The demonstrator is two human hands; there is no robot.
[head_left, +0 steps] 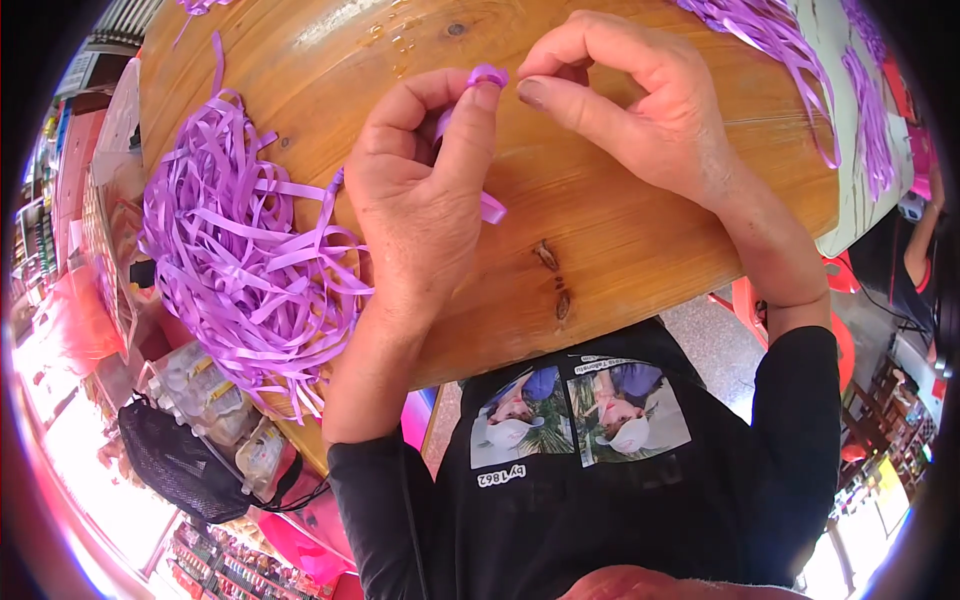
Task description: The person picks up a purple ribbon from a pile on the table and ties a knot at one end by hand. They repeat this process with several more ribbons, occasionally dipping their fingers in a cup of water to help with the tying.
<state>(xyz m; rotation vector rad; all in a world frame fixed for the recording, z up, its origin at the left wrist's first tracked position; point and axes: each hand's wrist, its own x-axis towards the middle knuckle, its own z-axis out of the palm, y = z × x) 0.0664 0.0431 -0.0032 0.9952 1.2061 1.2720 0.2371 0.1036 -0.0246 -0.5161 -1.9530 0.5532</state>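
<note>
Over the wooden table point(620, 270), my left hand point(425, 180) pinches a purple ribbon point(488, 75) between thumb and forefinger. A small loop of it stands above the fingertips, and another bit of the ribbon shows below the palm. Close to that loop, my right hand point(640, 110) has its thumb and forefinger brought together. Whether anything thin is between them is too small to make out. To the left of my left wrist lies a large tangled heap of purple ribbons point(250, 250), partly over the table edge.
More purple ribbons point(775, 40) lie at the far right, some on a white surface point(850, 130) beside the table. Drops of liquid point(403, 43) wet the far tabletop. A black mesh bag point(185, 460) is at lower left. Red stools point(840, 320) and another person's arm point(922, 235) are at right.
</note>
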